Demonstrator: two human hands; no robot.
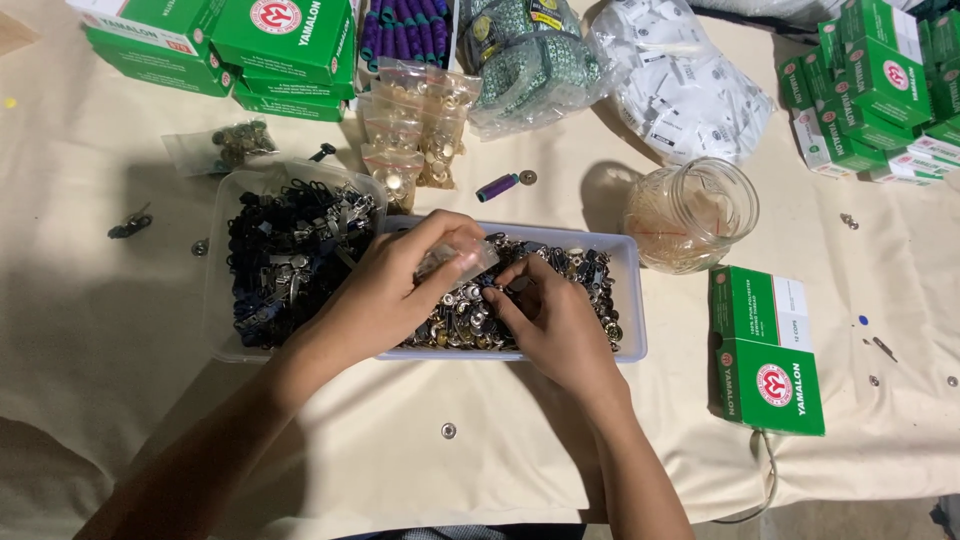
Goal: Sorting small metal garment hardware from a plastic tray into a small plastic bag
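Note:
My left hand holds a small clear plastic bag over a pale rectangular tray filled with several metal snap buttons. My right hand rests in the tray beside the bag, its fingertips pinched on small metal buttons near the bag's mouth. Both hands meet above the tray's middle. What lies inside the bag is too small to tell.
A clear tub of dark zipper pulls sits left of the tray. A glass jar stands to the right, a green box nearer me. Filled small bags, green boxes, and more green boxes line the back.

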